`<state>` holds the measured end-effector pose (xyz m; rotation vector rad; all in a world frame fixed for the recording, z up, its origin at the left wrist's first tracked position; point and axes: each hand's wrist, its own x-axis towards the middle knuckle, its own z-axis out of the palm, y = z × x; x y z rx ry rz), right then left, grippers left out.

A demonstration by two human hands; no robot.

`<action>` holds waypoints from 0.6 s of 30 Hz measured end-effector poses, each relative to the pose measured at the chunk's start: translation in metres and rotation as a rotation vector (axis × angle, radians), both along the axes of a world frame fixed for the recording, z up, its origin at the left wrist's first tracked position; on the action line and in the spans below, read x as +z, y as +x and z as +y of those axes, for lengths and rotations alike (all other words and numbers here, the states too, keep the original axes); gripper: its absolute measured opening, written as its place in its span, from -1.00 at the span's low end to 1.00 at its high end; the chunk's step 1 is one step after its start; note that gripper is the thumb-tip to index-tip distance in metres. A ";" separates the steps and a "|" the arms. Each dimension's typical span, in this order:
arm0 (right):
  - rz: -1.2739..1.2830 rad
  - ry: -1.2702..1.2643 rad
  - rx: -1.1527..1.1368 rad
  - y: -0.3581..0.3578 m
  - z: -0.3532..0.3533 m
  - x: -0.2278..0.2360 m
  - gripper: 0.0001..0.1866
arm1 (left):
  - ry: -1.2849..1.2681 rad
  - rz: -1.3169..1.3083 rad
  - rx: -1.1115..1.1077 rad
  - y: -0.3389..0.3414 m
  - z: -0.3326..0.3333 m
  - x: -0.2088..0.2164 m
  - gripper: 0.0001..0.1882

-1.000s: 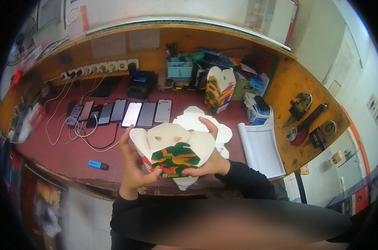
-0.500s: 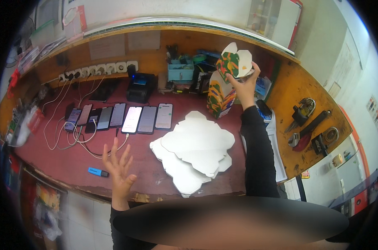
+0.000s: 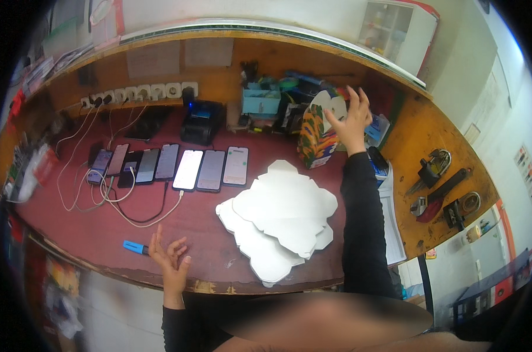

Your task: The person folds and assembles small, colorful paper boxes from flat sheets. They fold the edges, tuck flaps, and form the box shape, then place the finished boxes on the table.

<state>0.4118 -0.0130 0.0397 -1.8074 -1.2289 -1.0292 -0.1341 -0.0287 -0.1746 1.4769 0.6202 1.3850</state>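
Note:
My right hand (image 3: 353, 122) is raised at the back right, its fingers spread and nothing visible between them. Just left of it stands a colourful patterned folding carton (image 3: 317, 138), upright with pale flaps up at its top; part of it is hidden by my thumb. A second carton is not clearly visible behind it. My left hand (image 3: 171, 261) hovers over the front edge of the table, empty, fingers loosely apart, beside a blue highlighter (image 3: 135, 247). Between my arms lies a stack of flat white box blanks (image 3: 285, 214).
Several smartphones (image 3: 211, 170) lie in a row, some with charging cables (image 3: 110, 193). Behind them are a black printer (image 3: 201, 122) and a power strip (image 3: 143, 92). A turquoise basket (image 3: 261, 100) stands at the back. Padlocks (image 3: 435, 167) lie on the wooden side at right.
My right hand has let go of the patterned carton it held above the other one, and its fingers have spread. My left hand has moved slightly lower, toward the front edge.

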 end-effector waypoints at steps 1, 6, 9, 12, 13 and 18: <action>-0.071 0.011 0.070 0.001 0.004 0.013 0.07 | -0.031 0.019 0.006 0.000 0.001 -0.002 0.11; 0.255 -0.595 -0.211 -0.008 0.053 0.041 0.06 | -0.027 0.045 -0.006 -0.002 0.004 -0.004 0.13; 0.369 -0.715 -0.105 -0.001 0.066 0.041 0.06 | 0.042 0.079 -0.028 -0.002 0.004 -0.006 0.15; 0.379 -0.810 -0.136 0.012 0.074 0.044 -0.13 | 0.075 0.110 -0.042 -0.002 0.005 -0.007 0.17; 0.391 -0.812 -0.129 0.016 0.077 0.047 -0.15 | 0.083 0.141 -0.049 -0.003 0.005 -0.008 0.18; 0.436 -0.814 -0.093 0.025 0.082 0.045 -0.22 | 0.110 0.150 -0.072 -0.004 0.006 -0.006 0.20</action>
